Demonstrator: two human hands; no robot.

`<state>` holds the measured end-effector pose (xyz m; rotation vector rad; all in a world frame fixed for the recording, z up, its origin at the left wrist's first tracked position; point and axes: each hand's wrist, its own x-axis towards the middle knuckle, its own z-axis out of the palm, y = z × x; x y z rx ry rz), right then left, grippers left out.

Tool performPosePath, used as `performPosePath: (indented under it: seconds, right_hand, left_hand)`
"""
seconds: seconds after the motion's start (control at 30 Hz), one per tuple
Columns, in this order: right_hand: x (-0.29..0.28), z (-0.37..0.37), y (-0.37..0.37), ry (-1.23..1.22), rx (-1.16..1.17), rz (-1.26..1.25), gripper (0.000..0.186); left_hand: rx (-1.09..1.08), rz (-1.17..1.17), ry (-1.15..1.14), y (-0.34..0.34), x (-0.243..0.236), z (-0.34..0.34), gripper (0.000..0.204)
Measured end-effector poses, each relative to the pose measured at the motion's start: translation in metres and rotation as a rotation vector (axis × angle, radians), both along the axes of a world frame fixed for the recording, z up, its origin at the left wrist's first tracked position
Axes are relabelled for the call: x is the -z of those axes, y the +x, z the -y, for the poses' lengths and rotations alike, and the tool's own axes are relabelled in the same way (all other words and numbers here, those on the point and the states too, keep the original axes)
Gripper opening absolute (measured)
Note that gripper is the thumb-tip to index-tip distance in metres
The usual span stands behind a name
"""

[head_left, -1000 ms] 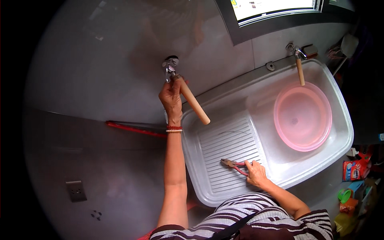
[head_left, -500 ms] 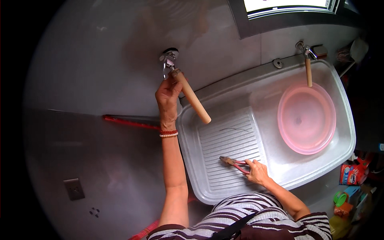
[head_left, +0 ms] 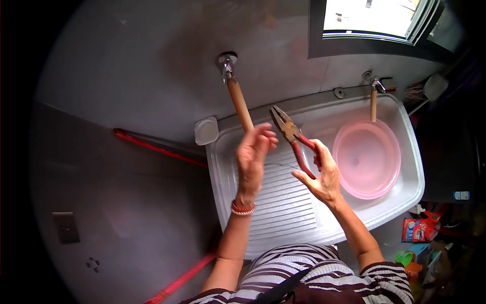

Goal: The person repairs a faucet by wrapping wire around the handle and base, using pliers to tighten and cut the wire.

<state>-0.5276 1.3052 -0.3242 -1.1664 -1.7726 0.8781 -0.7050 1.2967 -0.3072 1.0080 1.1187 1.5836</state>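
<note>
Red-handled pliers point(head_left: 290, 130) with worn metal jaws rest in my right hand point(head_left: 326, 175), jaws pointing up and away, handles spread apart. The thumb of that hand stands out from the handles. My left hand point(head_left: 250, 158) is to the left of the pliers, slightly blurred, fingers loosely bent and apart, with nothing seen in them. It overlaps the lower end of a tan tube point(head_left: 238, 101) that hangs from a chrome tap point(head_left: 227, 66) on the wall; whether it touches the tube I cannot tell. A thin wire point(head_left: 280, 164) lies on the ribbed part of the grey sink point(head_left: 283, 218).
A pink basin point(head_left: 366, 159) sits in the sink's right side, under a second tap point(head_left: 373, 83) with a tan tube. A white cup-like container point(head_left: 206, 130) stands by the left rim. Red hose point(head_left: 182, 278) runs at lower left. Coloured packages point(head_left: 417, 230) are at right.
My left hand has left the tap and come down to the tube's lower end. My right hand has raised the pliers from the ribbed area toward the tube. The view has shifted slightly.
</note>
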Motion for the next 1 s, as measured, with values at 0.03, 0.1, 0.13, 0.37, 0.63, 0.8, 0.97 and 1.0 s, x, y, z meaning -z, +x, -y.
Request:
performPosePath:
  seconds: [0.03, 0.1, 0.13, 0.37, 0.63, 0.8, 0.97, 1.0]
  right_hand:
    - [-0.002, 0.003, -0.007, -0.01, -0.008, -0.045, 0.065]
    - [0.004, 0.01, -0.016, -0.065, 0.006, -0.084, 0.052]
    - [0.007, 0.015, -0.018, -0.104, 0.032, -0.108, 0.04]
    - [0.007, 0.026, -0.023, -0.43, -0.073, -0.409, 0.023]
    - [-0.012, 0.012, -0.027, -0.451, -0.181, -0.439, 0.025]
    - [-0.027, -0.029, -0.039, -0.361, -0.191, -0.309, 0.026]
    - [-0.037, -0.064, -0.044, -0.387, -0.185, -0.248, 0.03]
    - [-0.041, -0.071, -0.043, -0.407, -0.202, -0.219, 0.03]
  left_hand:
    - [0.092, 0.06, -0.002, 0.011, 0.011, 0.009, 0.047]
    - [0.149, 0.178, -0.02, 0.037, 0.007, 0.018, 0.046]
    - [0.103, 0.211, -0.049, 0.043, 0.011, 0.022, 0.038]
    - [0.012, 0.269, -0.155, 0.039, 0.016, 0.028, 0.018]
    - [0.121, 0.301, -0.246, 0.016, -0.012, 0.029, 0.02]
    - [0.12, 0.358, -0.226, 0.003, -0.01, 0.001, 0.028]
    - [0.129, 0.405, -0.133, -0.008, -0.003, -0.029, 0.027]
    - [0.124, 0.419, -0.135, -0.007, -0.003, -0.033, 0.026]
